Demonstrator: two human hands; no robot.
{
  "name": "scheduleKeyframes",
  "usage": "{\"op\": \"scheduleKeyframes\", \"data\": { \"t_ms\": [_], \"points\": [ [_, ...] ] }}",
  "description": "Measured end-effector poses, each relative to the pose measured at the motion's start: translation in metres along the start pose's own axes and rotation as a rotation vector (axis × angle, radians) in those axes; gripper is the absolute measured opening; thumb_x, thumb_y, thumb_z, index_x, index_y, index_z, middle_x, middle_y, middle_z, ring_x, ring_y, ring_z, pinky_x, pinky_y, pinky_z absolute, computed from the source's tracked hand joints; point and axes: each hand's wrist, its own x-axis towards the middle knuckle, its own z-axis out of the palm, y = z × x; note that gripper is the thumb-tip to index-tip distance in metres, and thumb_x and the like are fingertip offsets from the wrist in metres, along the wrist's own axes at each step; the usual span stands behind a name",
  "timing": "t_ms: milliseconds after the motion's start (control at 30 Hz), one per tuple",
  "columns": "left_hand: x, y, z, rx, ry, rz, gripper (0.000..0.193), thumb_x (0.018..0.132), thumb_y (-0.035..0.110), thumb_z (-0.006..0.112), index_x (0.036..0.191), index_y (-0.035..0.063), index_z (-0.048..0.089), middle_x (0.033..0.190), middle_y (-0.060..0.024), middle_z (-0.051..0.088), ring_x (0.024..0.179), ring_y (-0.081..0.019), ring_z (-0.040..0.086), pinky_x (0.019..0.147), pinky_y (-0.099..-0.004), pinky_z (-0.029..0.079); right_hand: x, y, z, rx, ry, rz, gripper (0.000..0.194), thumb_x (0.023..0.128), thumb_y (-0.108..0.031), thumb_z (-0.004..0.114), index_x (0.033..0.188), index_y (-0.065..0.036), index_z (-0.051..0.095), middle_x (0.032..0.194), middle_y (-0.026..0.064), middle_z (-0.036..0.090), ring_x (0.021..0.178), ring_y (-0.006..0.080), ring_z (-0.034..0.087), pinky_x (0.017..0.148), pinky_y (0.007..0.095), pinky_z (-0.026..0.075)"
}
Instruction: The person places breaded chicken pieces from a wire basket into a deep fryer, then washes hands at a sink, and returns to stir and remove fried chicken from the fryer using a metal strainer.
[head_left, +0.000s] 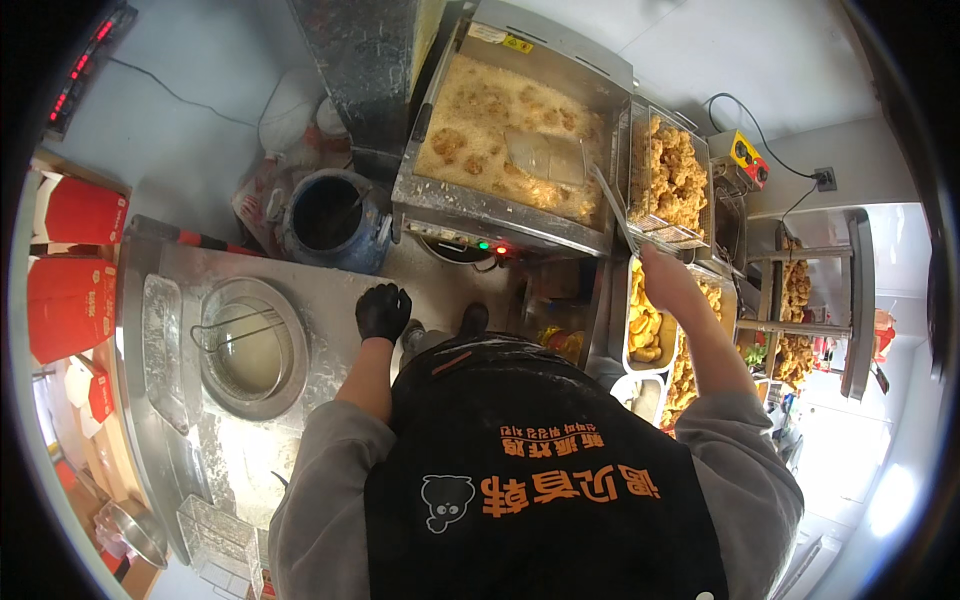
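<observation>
My right hand (664, 276), bare, grips the handle of a flat mesh skimmer (546, 156). The skimmer's head lies at the surface of bubbling, foamy oil in a steel deep fryer (510, 204). Browned pieces (448, 142) float in the foam around it. My left hand (383, 311) wears a black glove, its fingers curled in with nothing visible in them, by the edge of a steel worktable (330, 315). Right of the fryer, a wire fry basket (646, 217) holds a heap of fried chicken (679, 169). Below my right wrist sits a tray of yellow slices (643, 322).
A blue drum (341, 255) stands between worktable and fryer. On the worktable are a steel bowl (296, 375) with a wire strainer (285, 341) and a clear tub (166, 352). More fried pieces (682, 382) lie at right, beside a metal rack (799, 326). Red cartons (71, 307) line the left.
</observation>
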Motion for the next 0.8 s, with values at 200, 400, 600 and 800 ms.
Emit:
{"op": "scheduleKeyframes", "data": {
  "t_ms": [200, 400, 600, 800],
  "points": [
    [0.000, 0.000, 0.001, -0.015, 0.010, -0.013, 0.024, 0.089, 0.028, 0.069, 0.075, 0.0088, 0.067, 0.078, -0.0164, 0.068, 0.076, -0.0391, 0.067, 0.072, -0.0517, 0.055, 0.005, -0.023, 0.032, -0.024, -0.064, 0.047, 0.029, 0.093, 0.000, 0.061, 0.120, -0.001, 0.051, 0.102, 0.0293, 0.074, 0.100, 0.0476, 0.073, 0.083, 0.0559, 0.059],
    [0.000, 0.001, -0.001, -0.007, -0.014, -0.015, 0.022, 0.089, 0.027, 0.068, 0.075, 0.0091, 0.068, 0.078, -0.0161, 0.069, 0.076, -0.0384, 0.068, 0.071, -0.0522, 0.055, 0.029, -0.035, 0.022, 0.212, -0.238, -0.071, 0.012, 0.104, -0.008, 0.053, 0.116, -0.005, 0.053, 0.091, 0.0256, 0.070, 0.080, 0.0417, 0.075, 0.067, 0.0514, 0.061],
    [0.000, 0.001, 0.002, 0.035, -0.028, -0.013, 0.021, 0.089, 0.026, 0.067, 0.077, 0.0087, 0.068, 0.079, -0.0161, 0.070, 0.076, -0.0383, 0.069, 0.071, -0.0530, 0.056, 0.057, -0.021, 0.010, 0.459, -0.419, -0.004, 0.019, 0.109, -0.020, 0.053, 0.117, -0.004, 0.052, 0.090, 0.0161, 0.067, 0.068, 0.0295, 0.071, 0.053, 0.0408, 0.055],
    [-0.001, 0.001, 0.004, 0.030, -0.005, -0.005, 0.023, 0.090, 0.028, 0.067, 0.077, 0.0087, 0.069, 0.079, -0.0157, 0.070, 0.075, -0.0377, 0.069, 0.071, -0.0526, 0.056, 0.112, -0.009, 0.025, 1.215, -0.574, -0.024, 0.015, 0.109, -0.023, 0.060, 0.117, -0.012, 0.054, 0.073, -0.0009, 0.052, 0.052, 0.0092, 0.045, 0.045, 0.0269, 0.038]
  ]
}}
